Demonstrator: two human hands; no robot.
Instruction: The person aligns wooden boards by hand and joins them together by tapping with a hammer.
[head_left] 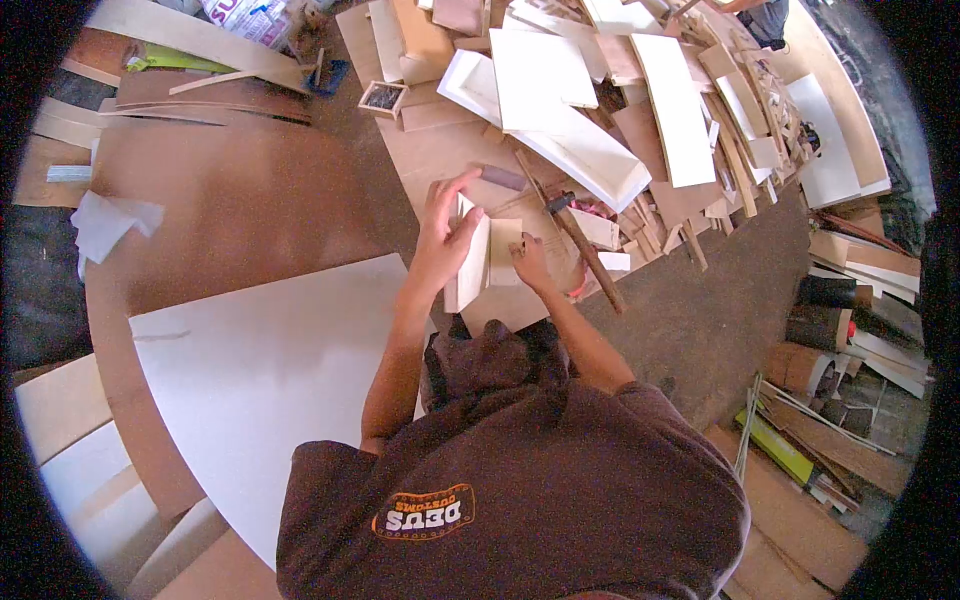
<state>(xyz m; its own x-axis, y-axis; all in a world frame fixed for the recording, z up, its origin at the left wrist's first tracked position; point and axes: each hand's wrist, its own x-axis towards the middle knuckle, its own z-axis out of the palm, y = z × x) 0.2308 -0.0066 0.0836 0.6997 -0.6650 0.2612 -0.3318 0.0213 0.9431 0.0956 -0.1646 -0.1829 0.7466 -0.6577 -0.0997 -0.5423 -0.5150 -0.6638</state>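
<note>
My left hand (pixel 443 235) is wrapped around the upper part of a white-faced board piece (pixel 470 262), which stands on edge in front of my body. Beside it, my right hand (pixel 531 264) has its fingers curled at a light wooden panel (pixel 506 250); whether they pinch something small cannot be made out. The panel and the white piece stand close together, seemingly meeting at an angle. Just beyond my hands lies a dark grey block (pixel 502 178). To the right, a long wooden stick (pixel 590 255) lies slanted, with a black tool head (pixel 561 202) against it.
Offcuts and white boards (pixel 545 80) are heaped at the far side. A small box of dark bits (pixel 383 98) stands left of the heap. A large white sheet (pixel 270 370) lies on a brown board (pixel 240 200) at left. Another person's arm (pixel 740 6) shows at top right.
</note>
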